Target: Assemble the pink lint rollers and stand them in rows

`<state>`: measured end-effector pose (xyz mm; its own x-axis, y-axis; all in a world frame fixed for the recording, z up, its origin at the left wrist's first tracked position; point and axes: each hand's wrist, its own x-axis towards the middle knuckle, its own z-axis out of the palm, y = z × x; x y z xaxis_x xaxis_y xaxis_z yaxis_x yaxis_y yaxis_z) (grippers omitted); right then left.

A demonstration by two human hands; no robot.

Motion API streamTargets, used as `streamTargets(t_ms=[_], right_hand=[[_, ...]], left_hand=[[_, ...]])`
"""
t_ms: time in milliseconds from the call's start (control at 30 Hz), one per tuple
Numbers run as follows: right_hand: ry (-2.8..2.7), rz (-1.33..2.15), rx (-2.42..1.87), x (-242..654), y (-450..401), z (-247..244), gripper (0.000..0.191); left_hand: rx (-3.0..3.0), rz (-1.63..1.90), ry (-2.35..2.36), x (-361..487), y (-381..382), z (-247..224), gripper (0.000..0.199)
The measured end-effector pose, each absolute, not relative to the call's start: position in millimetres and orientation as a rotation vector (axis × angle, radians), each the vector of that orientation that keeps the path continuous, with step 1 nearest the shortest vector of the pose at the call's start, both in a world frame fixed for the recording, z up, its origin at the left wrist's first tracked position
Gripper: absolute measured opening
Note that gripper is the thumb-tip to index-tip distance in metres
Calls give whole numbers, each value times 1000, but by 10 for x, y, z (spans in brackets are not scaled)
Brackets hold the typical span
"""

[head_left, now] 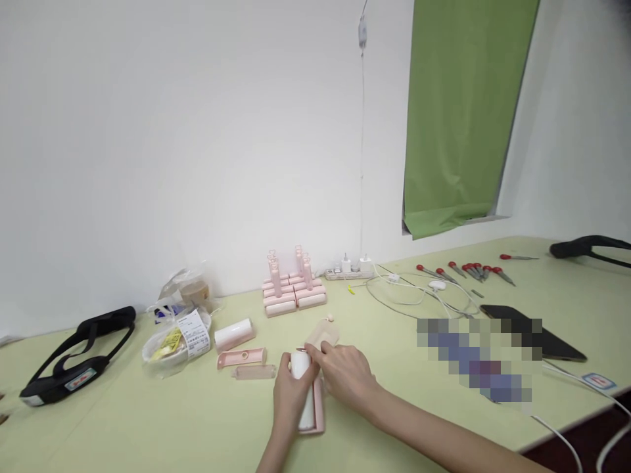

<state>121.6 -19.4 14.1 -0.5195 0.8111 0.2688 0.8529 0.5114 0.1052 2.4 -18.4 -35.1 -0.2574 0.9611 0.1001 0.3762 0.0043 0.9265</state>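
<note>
My left hand wraps around a white roll that stands out of a long pink case on the table. My right hand is closed at the far end of the roll, its fingertips bunched by the rim; whatever they pinch is hidden. Just beyond the right fingers lies a pale pink flat piece with a small knob. To the left are another white roll, a pink case half and a clear pink tube.
Against the wall stand several pink cases with upright clear pink tubes. A bagged bowl and black headset are left. Rightward lie a power strip, white cables, red-topped tools and a black tablet.
</note>
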Motion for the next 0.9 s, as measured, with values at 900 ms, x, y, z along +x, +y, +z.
streamTargets(t_ms=[900], right_hand=[[-2591, 374, -1176, 993, 398, 191, 26]], left_hand=[[1397, 1114, 1896, -142, -217, -332, 28]])
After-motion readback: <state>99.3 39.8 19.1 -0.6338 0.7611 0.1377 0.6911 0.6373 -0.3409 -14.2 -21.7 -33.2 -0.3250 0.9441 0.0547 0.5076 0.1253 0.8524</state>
